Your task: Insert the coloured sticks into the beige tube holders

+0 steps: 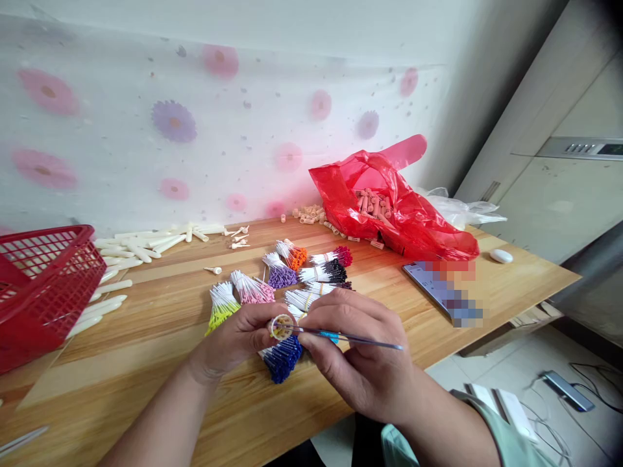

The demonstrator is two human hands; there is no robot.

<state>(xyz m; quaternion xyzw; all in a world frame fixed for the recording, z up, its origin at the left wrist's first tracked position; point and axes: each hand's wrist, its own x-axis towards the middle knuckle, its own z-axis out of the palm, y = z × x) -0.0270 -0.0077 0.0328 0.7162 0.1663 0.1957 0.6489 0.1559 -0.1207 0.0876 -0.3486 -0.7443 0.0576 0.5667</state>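
Note:
My left hand pinches a small round hollow plastic piece with a pale toothed rim, its opening facing me. Yellowish bits show inside. Thin metal tweezers are gripped in my right hand; their tip reaches into the opening. Beneath and beyond both hands lie bundles of white-stemmed sticks with coloured tips: blue, yellow, pink, purple, orange, red and black. My right hand partly covers some other bundles.
A red basket stands at the left, beside pale tapered sticks. At the back right, a red plastic bag holds pink pieces. A phone and a white oval object lie on the wooden table.

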